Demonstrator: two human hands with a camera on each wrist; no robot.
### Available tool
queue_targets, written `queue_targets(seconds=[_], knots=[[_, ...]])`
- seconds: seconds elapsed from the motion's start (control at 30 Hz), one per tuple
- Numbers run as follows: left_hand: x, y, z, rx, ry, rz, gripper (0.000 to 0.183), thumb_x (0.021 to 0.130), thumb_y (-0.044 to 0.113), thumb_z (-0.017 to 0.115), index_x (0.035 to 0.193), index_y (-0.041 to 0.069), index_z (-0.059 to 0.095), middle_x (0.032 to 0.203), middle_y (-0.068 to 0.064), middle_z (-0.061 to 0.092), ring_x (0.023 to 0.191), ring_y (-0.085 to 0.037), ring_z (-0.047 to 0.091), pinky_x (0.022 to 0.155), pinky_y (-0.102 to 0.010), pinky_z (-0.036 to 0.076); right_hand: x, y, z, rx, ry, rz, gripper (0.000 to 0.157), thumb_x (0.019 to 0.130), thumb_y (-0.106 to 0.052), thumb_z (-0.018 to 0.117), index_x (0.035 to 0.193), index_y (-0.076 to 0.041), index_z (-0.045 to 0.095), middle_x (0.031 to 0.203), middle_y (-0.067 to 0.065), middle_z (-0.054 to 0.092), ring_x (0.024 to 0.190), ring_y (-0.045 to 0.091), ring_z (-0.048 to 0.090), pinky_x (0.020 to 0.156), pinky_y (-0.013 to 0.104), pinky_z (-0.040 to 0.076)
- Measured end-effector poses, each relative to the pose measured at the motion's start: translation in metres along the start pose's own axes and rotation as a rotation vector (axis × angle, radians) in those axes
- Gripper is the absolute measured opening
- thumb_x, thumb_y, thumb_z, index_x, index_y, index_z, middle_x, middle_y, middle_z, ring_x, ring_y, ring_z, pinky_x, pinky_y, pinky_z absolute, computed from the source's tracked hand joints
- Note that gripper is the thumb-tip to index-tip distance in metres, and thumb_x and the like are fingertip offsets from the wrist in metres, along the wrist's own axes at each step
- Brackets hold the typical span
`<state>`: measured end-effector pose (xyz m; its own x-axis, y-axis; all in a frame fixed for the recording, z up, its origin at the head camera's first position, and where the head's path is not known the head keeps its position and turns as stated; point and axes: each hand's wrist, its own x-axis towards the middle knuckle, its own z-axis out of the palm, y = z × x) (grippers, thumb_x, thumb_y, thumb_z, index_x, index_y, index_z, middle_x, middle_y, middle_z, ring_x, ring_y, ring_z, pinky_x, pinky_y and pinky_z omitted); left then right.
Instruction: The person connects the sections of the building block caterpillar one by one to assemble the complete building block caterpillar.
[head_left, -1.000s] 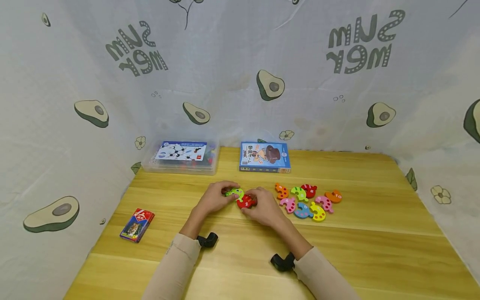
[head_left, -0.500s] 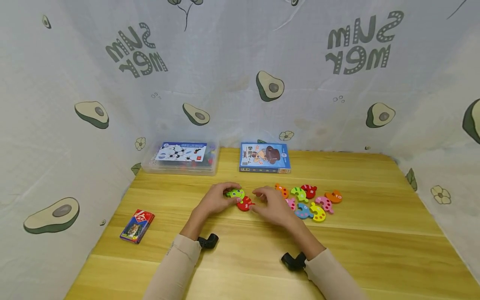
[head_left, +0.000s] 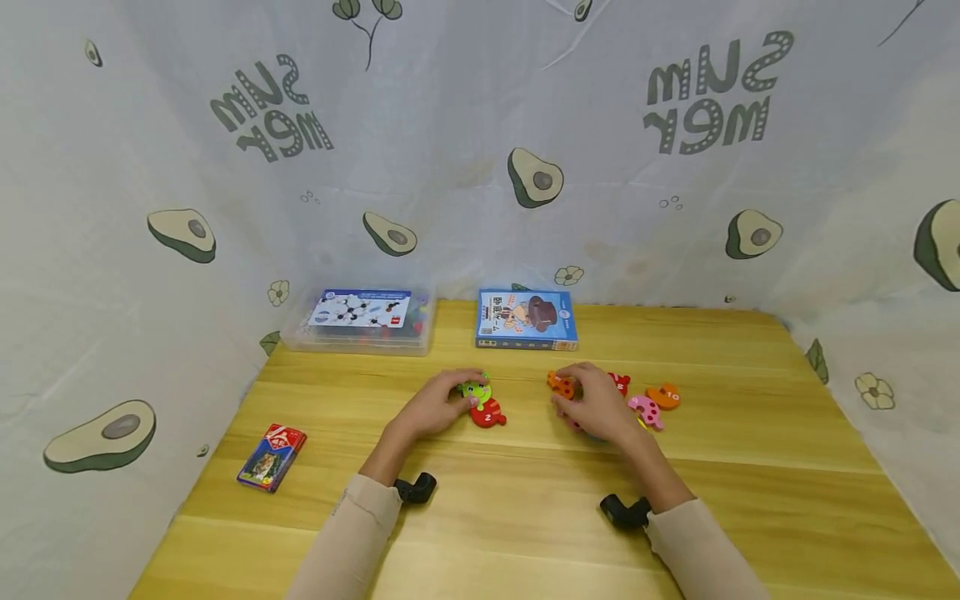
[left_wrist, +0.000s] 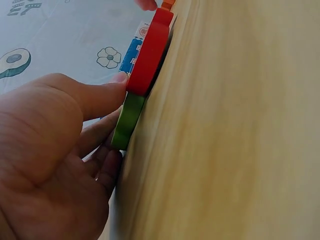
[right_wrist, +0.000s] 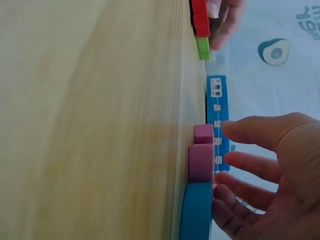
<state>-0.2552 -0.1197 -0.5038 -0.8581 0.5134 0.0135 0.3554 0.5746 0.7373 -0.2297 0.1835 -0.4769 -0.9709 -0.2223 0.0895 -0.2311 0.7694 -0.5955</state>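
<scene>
My left hand (head_left: 431, 408) pinches a green smiling caterpillar-head puzzle piece (head_left: 476, 391) between thumb and fingers, low at the table. Joined to that head is a red puzzle piece (head_left: 487, 413) marked 2, its knob pointing right. My right hand (head_left: 603, 404) reaches over the loose puzzle pieces, thumb and fingers spread around an orange spotted puzzle piece (head_left: 561, 386). In the right wrist view, a pink puzzle piece (right_wrist: 201, 162) and a blue puzzle piece (right_wrist: 196, 210) lie beside its fingers. The hand partly covers several other pieces in the head view.
Right of the right hand lie a pink spotted piece (head_left: 647, 410), a striped red piece (head_left: 620, 382) and an orange piece (head_left: 663, 396) marked 10. Behind are a blue game box (head_left: 525, 318) and a clear plastic case (head_left: 360, 342). A card pack (head_left: 272, 457) lies at left.
My right hand has let go of the red piece and moved right, over to the loose pieces around the orange one. My left hand stays at the green head.
</scene>
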Motion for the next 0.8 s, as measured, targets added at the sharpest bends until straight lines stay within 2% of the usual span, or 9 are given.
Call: queue_targets(seconds=[0.13,0.27,0.57,0.67,0.8], knots=[[0.001,-0.001,0.001,0.016,0.02,0.023,0.033,0.102,0.023,0.066,0.135,0.02,0.069,0.152,-0.002,0.056,0.147,-0.03,0.045,0.124,-0.052,0.032,0.005,0.001,0.004,-0.05,-0.028,-0.028,0.039,0.091,-0.016,0.074,0.126,0.002,0.071,0.132,0.024,0.067,0.12,0.043,0.058,0.104,0.058,0.049],[0.002,-0.002,0.002,0.027,0.028,0.012,0.034,0.099,0.026,0.071,0.132,0.021,0.07,0.15,0.0,0.058,0.145,-0.028,0.047,0.123,-0.049,0.035,0.008,-0.002,0.006,-0.077,-0.035,-0.028,0.041,0.089,-0.014,0.073,0.126,0.002,0.071,0.13,0.023,0.068,0.116,0.041,0.059,0.101,0.056,0.05],[0.005,-0.003,0.003,0.037,0.055,0.0,0.034,0.097,0.029,0.073,0.13,0.024,0.071,0.152,0.001,0.056,0.146,-0.028,0.046,0.123,-0.049,0.034,0.009,-0.009,0.008,-0.063,-0.053,0.014,0.043,0.089,-0.015,0.076,0.128,0.001,0.07,0.132,0.022,0.066,0.121,0.041,0.059,0.107,0.057,0.048],[0.004,-0.002,0.004,0.046,0.059,-0.006,0.041,0.091,0.036,0.079,0.13,0.024,0.071,0.152,0.0,0.055,0.145,-0.029,0.047,0.121,-0.05,0.037,0.007,-0.011,0.008,-0.034,-0.031,0.005,0.043,0.088,-0.017,0.078,0.127,0.0,0.07,0.128,0.021,0.067,0.113,0.037,0.062,0.101,0.054,0.052],[0.002,-0.001,0.004,0.054,0.058,-0.02,0.047,0.088,0.041,0.082,0.131,0.026,0.071,0.151,-0.002,0.053,0.142,-0.03,0.048,0.118,-0.053,0.04,0.002,-0.015,0.008,0.011,-0.022,0.003,0.043,0.088,-0.019,0.081,0.126,-0.003,0.07,0.118,0.014,0.069,0.095,0.027,0.059,0.084,0.04,0.054]])
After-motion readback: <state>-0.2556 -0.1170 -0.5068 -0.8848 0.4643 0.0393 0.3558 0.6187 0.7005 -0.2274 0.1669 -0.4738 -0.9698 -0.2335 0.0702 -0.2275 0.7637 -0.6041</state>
